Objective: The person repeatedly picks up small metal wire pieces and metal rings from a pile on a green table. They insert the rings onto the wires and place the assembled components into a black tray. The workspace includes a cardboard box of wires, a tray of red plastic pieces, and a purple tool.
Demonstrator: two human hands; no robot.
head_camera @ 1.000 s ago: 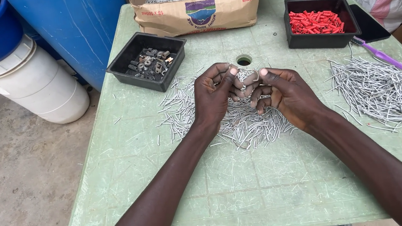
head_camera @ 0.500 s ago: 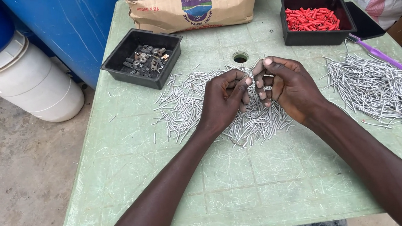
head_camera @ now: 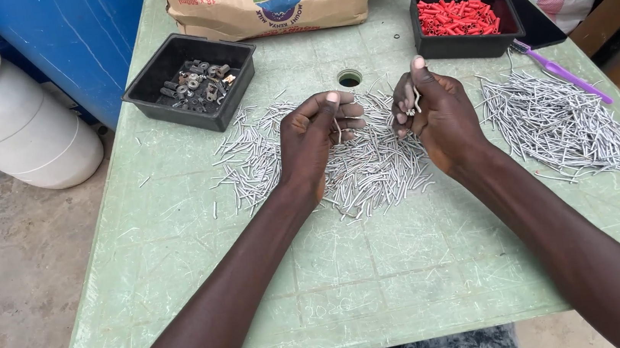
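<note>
Both hands hover over the big pile of nails (head_camera: 371,167) in the middle of the green table (head_camera: 184,287). The left hand (head_camera: 314,139) is curled, pinching one thin nail (head_camera: 338,129) that stands almost straight up and down. The right hand (head_camera: 434,111) is closed around a few nails (head_camera: 414,103) (also upright), just beside the left.

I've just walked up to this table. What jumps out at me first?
Two bare hands meet over the middle of the green table: the left hand and right hand each pinch small metal pieces above a wide heap of silver nails. A second nail heap lies to the right. At the far edge, a black tray of bright red plugs catches the eye.
</note>
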